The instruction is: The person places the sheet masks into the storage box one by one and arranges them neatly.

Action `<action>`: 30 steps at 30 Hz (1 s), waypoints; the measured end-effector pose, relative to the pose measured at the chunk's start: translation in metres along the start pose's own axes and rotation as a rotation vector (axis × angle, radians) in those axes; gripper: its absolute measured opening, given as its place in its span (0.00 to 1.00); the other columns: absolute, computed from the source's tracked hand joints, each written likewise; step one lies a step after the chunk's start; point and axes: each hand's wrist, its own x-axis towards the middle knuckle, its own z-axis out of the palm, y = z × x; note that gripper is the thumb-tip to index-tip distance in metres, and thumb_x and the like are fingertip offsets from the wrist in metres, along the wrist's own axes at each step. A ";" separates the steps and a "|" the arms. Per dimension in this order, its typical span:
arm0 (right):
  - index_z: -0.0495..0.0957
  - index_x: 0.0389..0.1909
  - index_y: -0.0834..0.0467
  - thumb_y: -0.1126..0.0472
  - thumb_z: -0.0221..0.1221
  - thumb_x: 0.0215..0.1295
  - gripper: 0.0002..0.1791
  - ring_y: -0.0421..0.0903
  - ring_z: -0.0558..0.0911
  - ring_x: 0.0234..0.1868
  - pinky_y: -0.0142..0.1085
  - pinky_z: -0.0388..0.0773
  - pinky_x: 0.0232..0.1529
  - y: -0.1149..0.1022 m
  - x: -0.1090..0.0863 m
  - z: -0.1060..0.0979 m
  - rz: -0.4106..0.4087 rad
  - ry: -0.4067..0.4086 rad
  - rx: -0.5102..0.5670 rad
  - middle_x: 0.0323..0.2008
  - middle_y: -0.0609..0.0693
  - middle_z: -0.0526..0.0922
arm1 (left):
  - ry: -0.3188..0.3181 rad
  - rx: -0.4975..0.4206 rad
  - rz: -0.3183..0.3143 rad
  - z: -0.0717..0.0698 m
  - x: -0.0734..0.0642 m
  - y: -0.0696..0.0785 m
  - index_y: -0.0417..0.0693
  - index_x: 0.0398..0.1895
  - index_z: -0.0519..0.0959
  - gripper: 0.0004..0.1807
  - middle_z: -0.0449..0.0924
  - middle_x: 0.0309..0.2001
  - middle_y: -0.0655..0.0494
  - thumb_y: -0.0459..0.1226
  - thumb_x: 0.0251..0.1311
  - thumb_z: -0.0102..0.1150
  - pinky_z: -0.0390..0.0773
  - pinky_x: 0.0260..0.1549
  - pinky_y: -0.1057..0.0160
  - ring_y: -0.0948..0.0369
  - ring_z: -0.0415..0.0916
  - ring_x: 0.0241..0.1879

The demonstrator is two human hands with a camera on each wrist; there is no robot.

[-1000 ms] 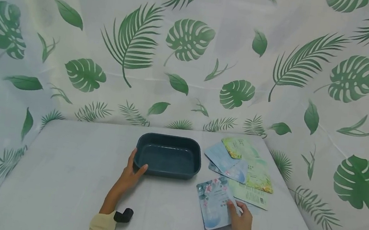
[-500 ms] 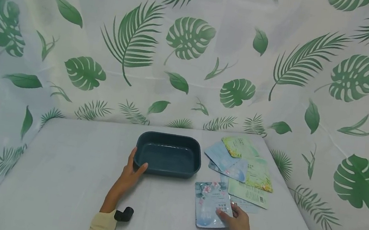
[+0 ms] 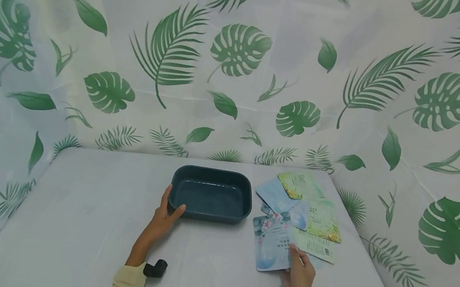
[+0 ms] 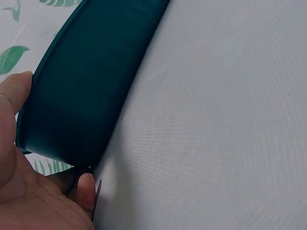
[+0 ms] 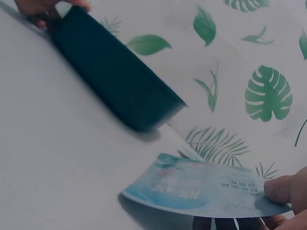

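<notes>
A dark teal rectangular basin (image 3: pixel 211 194) stands on the white table, its inside bare. At its front left corner my left hand (image 3: pixel 162 219) grips the wall, thumb at the front rim; in the left wrist view the thumb (image 4: pixel 18 88) touches the rim and other fingers reach round the corner. My right hand (image 3: pixel 299 271) pinches a blue floral sheet-mask packet (image 3: pixel 273 241) by its right edge, thumb on top. In the right wrist view the packet (image 5: pixel 201 189) is slightly bent and tilted, with fingers underneath it.
Right of the basin several flat packets lie overlapping, among them a green packet (image 3: pixel 325 218) and a light blue packet (image 3: pixel 276 194). A white cloth with green leaves (image 3: pixel 240 67) hangs behind the table (image 3: pixel 85 212) and along its sides.
The packet in my right hand first shifted left and toward me, then away again and rightward, now partly over the pile. The left hand and basin have stayed put.
</notes>
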 end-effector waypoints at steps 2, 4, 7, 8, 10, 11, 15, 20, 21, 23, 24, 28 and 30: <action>0.60 0.71 0.53 0.42 0.48 0.73 0.32 0.48 0.68 0.71 0.44 0.68 0.68 0.001 -0.001 0.000 0.024 -0.030 0.050 0.72 0.51 0.62 | 0.000 0.008 -0.002 0.001 0.000 -0.001 0.53 0.79 0.34 0.45 0.35 0.79 0.39 0.49 0.70 0.51 0.45 0.72 0.36 0.40 0.37 0.77; 0.55 0.74 0.52 0.42 0.47 0.74 0.34 0.52 0.61 0.75 0.49 0.65 0.70 0.001 -0.002 0.000 0.038 -0.074 0.061 0.74 0.53 0.59 | 0.005 0.013 -0.002 0.001 0.000 -0.001 0.54 0.79 0.34 0.46 0.35 0.79 0.40 0.50 0.70 0.51 0.45 0.72 0.37 0.41 0.37 0.77; 0.49 0.77 0.56 0.50 0.50 0.75 0.36 0.55 0.59 0.76 0.51 0.62 0.71 0.001 -0.005 0.000 0.029 -0.134 0.032 0.76 0.57 0.54 | 0.011 0.025 -0.010 0.000 0.001 -0.001 0.55 0.79 0.34 0.46 0.35 0.79 0.41 0.51 0.70 0.51 0.46 0.72 0.36 0.42 0.38 0.77; 0.48 0.77 0.58 0.54 0.52 0.74 0.37 0.55 0.59 0.75 0.49 0.63 0.71 0.002 -0.005 0.000 0.023 -0.140 0.014 0.76 0.58 0.55 | 0.013 0.025 -0.013 0.001 0.001 -0.001 0.55 0.79 0.35 0.46 0.36 0.79 0.41 0.51 0.70 0.51 0.46 0.71 0.36 0.41 0.39 0.77; 0.49 0.76 0.60 0.61 0.55 0.72 0.37 0.56 0.60 0.75 0.44 0.63 0.71 0.003 -0.006 0.000 0.008 -0.139 -0.023 0.75 0.59 0.56 | 0.013 0.027 -0.018 0.001 0.001 -0.001 0.54 0.79 0.35 0.46 0.36 0.79 0.40 0.51 0.69 0.51 0.46 0.71 0.35 0.40 0.39 0.77; 0.50 0.76 0.61 0.63 0.55 0.71 0.37 0.55 0.60 0.75 0.42 0.63 0.71 0.003 -0.006 0.000 0.002 -0.131 -0.031 0.75 0.59 0.56 | 0.013 0.028 -0.022 0.002 0.001 0.000 0.54 0.79 0.35 0.46 0.36 0.79 0.40 0.51 0.69 0.51 0.47 0.71 0.35 0.40 0.39 0.77; 0.53 0.75 0.63 0.64 0.54 0.72 0.34 0.52 0.60 0.75 0.37 0.63 0.71 0.004 -0.006 0.000 -0.019 -0.120 -0.024 0.75 0.58 0.58 | 0.017 0.033 -0.028 0.003 0.000 0.001 0.54 0.79 0.35 0.46 0.37 0.79 0.39 0.51 0.69 0.51 0.47 0.71 0.35 0.40 0.40 0.77; 0.49 0.77 0.57 0.53 0.48 0.76 0.34 0.49 0.59 0.76 0.37 0.63 0.71 0.001 -0.007 0.000 -0.031 -0.153 0.006 0.77 0.53 0.54 | 0.025 0.024 -0.022 0.002 -0.001 0.003 0.54 0.79 0.36 0.45 0.37 0.79 0.39 0.50 0.69 0.51 0.47 0.71 0.36 0.40 0.40 0.77; 0.48 0.77 0.56 0.50 0.47 0.76 0.35 0.48 0.58 0.76 0.36 0.64 0.70 0.000 -0.007 0.001 -0.038 -0.152 0.003 0.77 0.52 0.54 | 0.028 0.022 -0.017 0.002 -0.001 0.004 0.54 0.79 0.36 0.46 0.37 0.78 0.39 0.50 0.69 0.52 0.48 0.71 0.35 0.39 0.40 0.77; 0.49 0.77 0.55 0.46 0.45 0.76 0.35 0.48 0.60 0.75 0.31 0.69 0.65 -0.001 -0.006 0.001 -0.055 -0.121 -0.011 0.77 0.51 0.55 | 0.031 0.019 -0.013 0.002 -0.001 0.004 0.54 0.79 0.36 0.46 0.37 0.78 0.39 0.50 0.69 0.52 0.48 0.71 0.35 0.39 0.40 0.77; 0.49 0.77 0.55 0.45 0.44 0.76 0.35 0.48 0.61 0.75 0.28 0.71 0.63 -0.001 -0.005 0.001 -0.066 -0.099 -0.018 0.76 0.52 0.56 | 0.031 0.018 -0.014 0.002 -0.001 0.003 0.54 0.79 0.36 0.46 0.37 0.79 0.39 0.50 0.69 0.52 0.48 0.71 0.35 0.40 0.40 0.77; 0.51 0.77 0.53 0.41 0.40 0.75 0.35 0.49 0.65 0.73 0.22 0.76 0.52 -0.001 -0.002 0.003 -0.079 -0.015 0.005 0.75 0.51 0.60 | 0.028 0.012 -0.009 0.002 -0.001 0.002 0.54 0.79 0.36 0.46 0.38 0.79 0.39 0.50 0.69 0.53 0.48 0.71 0.35 0.40 0.40 0.77; 0.50 0.77 0.53 0.39 0.39 0.75 0.36 0.48 0.66 0.72 0.23 0.76 0.52 -0.002 0.001 0.004 -0.073 -0.003 0.041 0.75 0.52 0.60 | 0.024 0.014 -0.013 0.002 -0.002 0.001 0.54 0.79 0.36 0.46 0.38 0.79 0.39 0.50 0.69 0.53 0.48 0.71 0.35 0.40 0.40 0.77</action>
